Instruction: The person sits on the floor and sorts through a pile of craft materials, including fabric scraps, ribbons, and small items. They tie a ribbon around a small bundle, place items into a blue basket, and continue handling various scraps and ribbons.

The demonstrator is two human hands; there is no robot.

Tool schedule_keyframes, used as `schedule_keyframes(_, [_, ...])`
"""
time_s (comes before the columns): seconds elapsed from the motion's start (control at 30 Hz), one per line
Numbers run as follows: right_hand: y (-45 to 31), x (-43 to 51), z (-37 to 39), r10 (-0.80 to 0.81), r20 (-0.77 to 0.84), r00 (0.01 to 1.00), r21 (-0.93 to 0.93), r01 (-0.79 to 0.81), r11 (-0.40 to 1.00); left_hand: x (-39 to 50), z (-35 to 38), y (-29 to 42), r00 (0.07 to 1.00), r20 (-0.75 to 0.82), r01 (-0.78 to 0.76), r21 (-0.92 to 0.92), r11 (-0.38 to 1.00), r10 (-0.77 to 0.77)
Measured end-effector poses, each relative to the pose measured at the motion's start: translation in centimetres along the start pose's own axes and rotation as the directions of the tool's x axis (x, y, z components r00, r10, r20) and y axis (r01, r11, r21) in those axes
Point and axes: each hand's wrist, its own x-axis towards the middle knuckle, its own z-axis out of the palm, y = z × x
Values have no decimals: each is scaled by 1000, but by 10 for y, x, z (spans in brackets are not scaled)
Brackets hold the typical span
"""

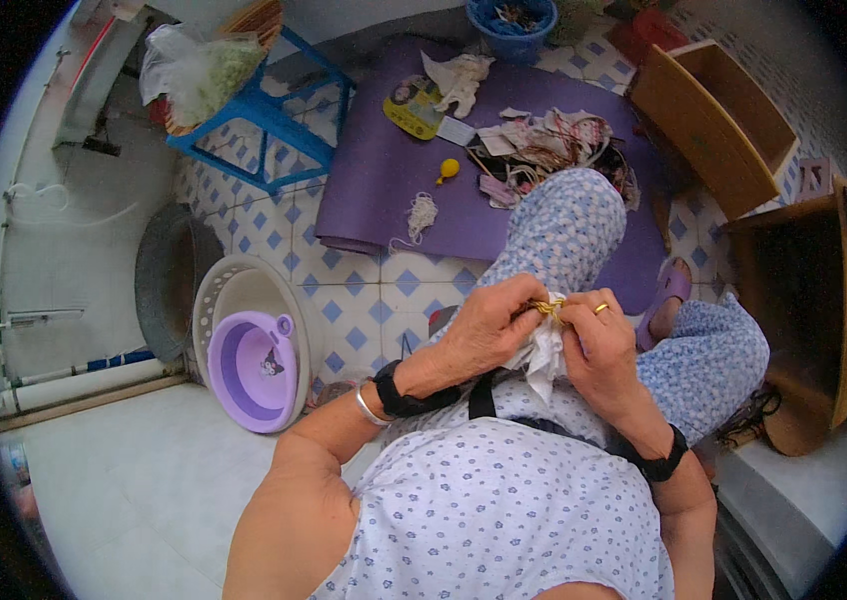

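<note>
In front of my lap, my left hand point(495, 319) pinches one side of a gold-yellow twisted strand point(548, 307). My right hand point(605, 345), with a ring on one finger, grips the other side close by. The strand lies across a bunched piece of white cloth or soft paper point(546, 361), which hangs down between both hands towards my lap. My fingers partly hide the strand and the upper part of the white piece.
A purple mat point(386, 165) holds a yellow balloon point(449, 169), white string point(422, 215) and a heap of scraps point(543, 139). A blue stool point(258, 127) and nested basins point(255, 371) are on the left. Wooden boxes point(716, 127) stand on the right; a blue bucket point(511, 30) is beyond the mat.
</note>
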Motion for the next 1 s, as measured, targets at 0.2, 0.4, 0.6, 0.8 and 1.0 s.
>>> schedule_keyframes(0.2, [6,-6,1,341,31,940,392,-325,860,2,-2,-4,1000,-7,25,-56,998,-25])
schedule_keyframes(0.4, [17,-5,-2,383,281,880,687,-463,560,6,-4,-8,995,37,98,-83,992,-96])
schedule_keyframes(0.6, [22,-3,-8,388,378,841,706,-533,466,5,-2,-5,997,70,24,23,999,-26])
schedule_keyframes(0.8, [25,-7,-4,395,427,813,818,-533,215,3,-1,-7,993,52,103,-7,995,-102])
schedule_keyframes(1.0, [24,-6,-1,277,244,929,661,-369,654,5,-1,-10,998,59,34,-65,997,-30])
